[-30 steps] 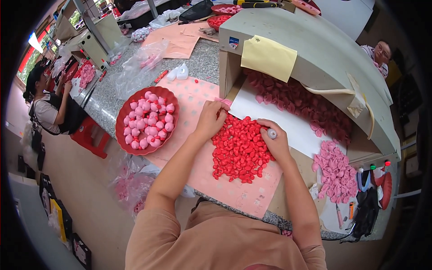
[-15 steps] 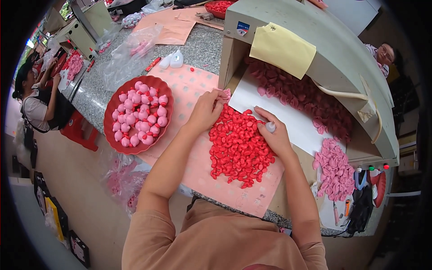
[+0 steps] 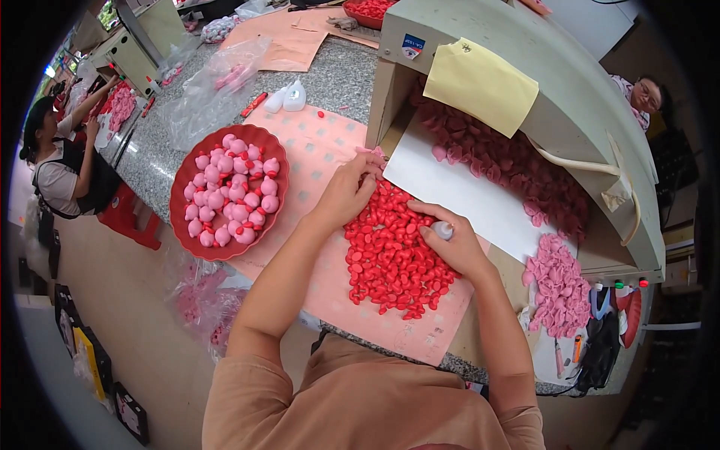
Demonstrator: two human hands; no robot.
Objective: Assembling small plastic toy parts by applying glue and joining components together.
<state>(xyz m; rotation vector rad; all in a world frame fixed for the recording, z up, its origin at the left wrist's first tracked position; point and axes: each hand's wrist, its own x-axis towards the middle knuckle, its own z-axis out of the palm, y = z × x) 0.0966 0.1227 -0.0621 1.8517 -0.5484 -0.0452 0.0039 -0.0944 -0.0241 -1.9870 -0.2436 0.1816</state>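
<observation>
My left hand (image 3: 349,189) is closed at the far edge of the red pile, its fingertips pinching a small pink piece (image 3: 379,153). Most of that piece is hidden by the fingers. My right hand (image 3: 456,246) wraps round a small white squeeze bottle (image 3: 442,229), over the right side of the pile. Under and between both hands lies a heap of small glossy red pieces (image 3: 394,262) on a pink patterned sheet (image 3: 315,259). To the left stands a red fluted bowl (image 3: 180,221) with several pink rounded figures (image 3: 238,192) bearing red parts.
A grey arched machine (image 3: 465,26) stands at the right, with pink petal-like pieces (image 3: 517,169) and white paper (image 3: 450,180) inside. More pink pieces (image 3: 556,285) lie heaped near its front. White bottles (image 3: 294,96) and a plastic bag (image 3: 214,97) lie beyond the bowl. A co-worker (image 3: 67,165) sits far left.
My right hand has moved slightly left over the red pieces, still holding the bottle. My left hand keeps its pinch with little movement. The co-worker at far left has stretched an arm forward.
</observation>
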